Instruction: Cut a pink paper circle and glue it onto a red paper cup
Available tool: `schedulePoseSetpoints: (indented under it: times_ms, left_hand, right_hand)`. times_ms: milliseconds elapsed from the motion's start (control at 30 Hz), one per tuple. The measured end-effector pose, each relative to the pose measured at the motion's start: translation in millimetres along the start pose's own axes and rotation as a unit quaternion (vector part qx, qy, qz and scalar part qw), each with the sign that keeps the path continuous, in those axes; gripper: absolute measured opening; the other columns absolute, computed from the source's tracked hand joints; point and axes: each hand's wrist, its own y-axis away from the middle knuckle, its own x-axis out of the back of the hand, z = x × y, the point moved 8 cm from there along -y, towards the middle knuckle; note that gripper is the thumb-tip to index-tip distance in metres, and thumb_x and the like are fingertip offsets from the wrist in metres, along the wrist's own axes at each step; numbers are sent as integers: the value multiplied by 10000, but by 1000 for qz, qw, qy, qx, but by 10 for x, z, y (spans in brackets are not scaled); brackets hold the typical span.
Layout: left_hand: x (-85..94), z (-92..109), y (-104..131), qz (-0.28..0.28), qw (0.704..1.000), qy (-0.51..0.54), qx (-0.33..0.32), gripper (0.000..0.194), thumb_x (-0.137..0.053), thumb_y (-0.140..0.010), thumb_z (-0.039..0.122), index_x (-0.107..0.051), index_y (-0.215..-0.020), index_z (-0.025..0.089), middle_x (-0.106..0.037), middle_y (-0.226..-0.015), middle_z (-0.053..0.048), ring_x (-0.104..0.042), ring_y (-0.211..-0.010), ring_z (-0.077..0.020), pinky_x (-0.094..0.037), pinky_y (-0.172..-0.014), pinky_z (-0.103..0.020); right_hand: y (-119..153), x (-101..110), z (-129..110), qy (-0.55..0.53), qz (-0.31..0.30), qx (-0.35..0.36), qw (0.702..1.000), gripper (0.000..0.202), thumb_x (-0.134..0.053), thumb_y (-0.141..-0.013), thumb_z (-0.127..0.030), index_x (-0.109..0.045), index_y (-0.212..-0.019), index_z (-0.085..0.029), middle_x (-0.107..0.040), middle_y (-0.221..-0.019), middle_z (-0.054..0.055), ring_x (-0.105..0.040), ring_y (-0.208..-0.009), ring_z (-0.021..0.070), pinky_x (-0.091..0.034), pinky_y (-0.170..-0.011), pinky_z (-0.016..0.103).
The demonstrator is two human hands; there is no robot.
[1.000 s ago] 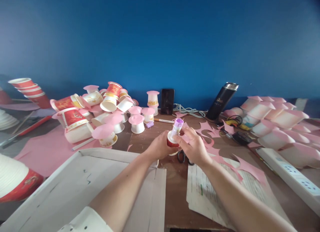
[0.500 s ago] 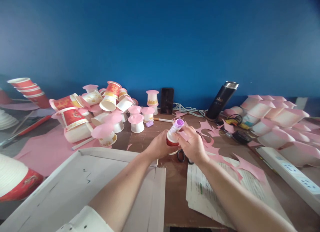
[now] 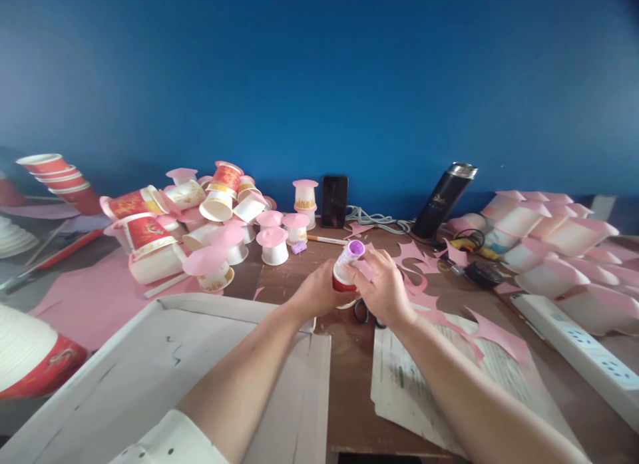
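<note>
In the middle of the head view my left hand (image 3: 315, 289) is wrapped round a red paper cup (image 3: 342, 284), most of which the fingers hide. My right hand (image 3: 385, 287) grips a glue stick (image 3: 352, 253) with a white, printed body and a purple end that faces up toward me. The lower end of the glue stick meets the upturned base of the cup. Just below the hands, black scissor handles (image 3: 361, 311) lie on the brown table.
Paper cups with pink paper tops (image 3: 272, 245) crowd the left; more (image 3: 599, 304) stack at the right. Pink scraps (image 3: 499, 334) lie over printed sheets (image 3: 414, 384). A grey-white box lid (image 3: 214, 357), phone (image 3: 334, 202), black flask (image 3: 443, 201) and power strip (image 3: 584, 351) surround the hands.
The purple end of the glue stick has shifted slightly left and down as the stick tilts. Both hands keep their holds, and the rest looks the same.
</note>
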Motion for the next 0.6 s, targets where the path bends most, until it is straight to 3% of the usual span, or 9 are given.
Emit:
schedulePoseSetpoints:
  times_ms: [133, 333, 433, 600]
  left_hand:
    - [-2, 14, 10, -9, 1000, 3, 2, 454, -718, -652, 401, -554, -1029, 209, -656, -994, -51, -623, -864, -220, -472, -733, -321]
    - [3, -17, 10, 2, 1000, -8, 24, 507, -728, -621, 488, -546, -995, 199, -660, -962, -53, -625, -829, -226, -465, -712, -328]
    - [14, 30, 7, 3, 1000, -1, 12, 491, -732, -624, 455, -555, -1001, 195, -664, -981, -59, -624, -854, -225, -467, -729, -323]
    - [39, 166, 14, -2, 999, 21, -28, 428, -711, -656, 333, -562, -1039, 211, -674, -1009, -36, -628, -887, -207, -471, -728, -292]
  right_hand:
    - [25, 23, 45, -42, -6, -30, 999, 229, -616, -827, -367, -646, -1017, -243, -673, -894, 35, -593, -895, 238, -450, -819, 375]
    - [33, 110, 178, -148, 74, -87, 982, 261, -587, -851, -382, -631, -1064, -237, -692, -1018, 38, -638, -948, 218, -473, -865, 359]
    - [7, 51, 160, -109, 58, -65, 990, 280, -606, -835, -356, -641, -1098, -265, -689, -1074, 36, -627, -1007, 237, -467, -892, 379]
    - [4, -22, 143, -33, 28, -44, 998, 303, -646, -793, -361, -659, -1082, -269, -690, -967, 41, -630, -935, 251, -478, -845, 385]
